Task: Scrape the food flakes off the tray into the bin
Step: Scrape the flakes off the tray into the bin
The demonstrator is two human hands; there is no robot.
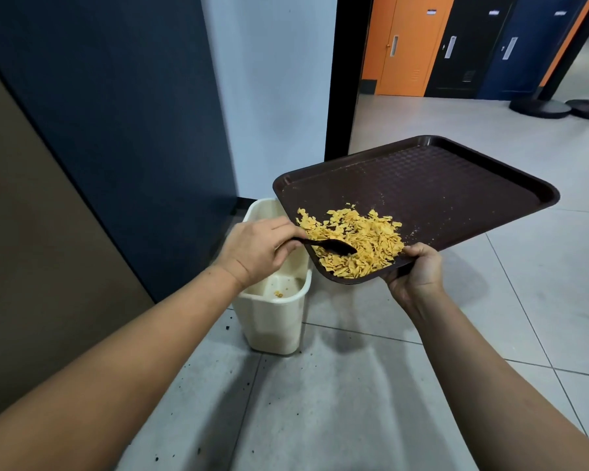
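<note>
Brown tray (pixel 439 192) tilts over one cream bin (pixel 276 311), whose far rim hides behind your left hand (pixel 255 249). That hand pinches one dark spoon (pixel 330 245), bowl buried in yellow flakes (pixel 357 244) heaped at the tray's lower corner. Your right hand (pixel 417 270) grips the tray's near edge, fingers hidden underneath. A few flakes lie inside the bin.

My count: one of each main item.
I see one tray (pixel 456 198), one bin (pixel 272 321), one spoon (pixel 330 245), one flake pile (pixel 361 243), two hands, three doors.
</note>
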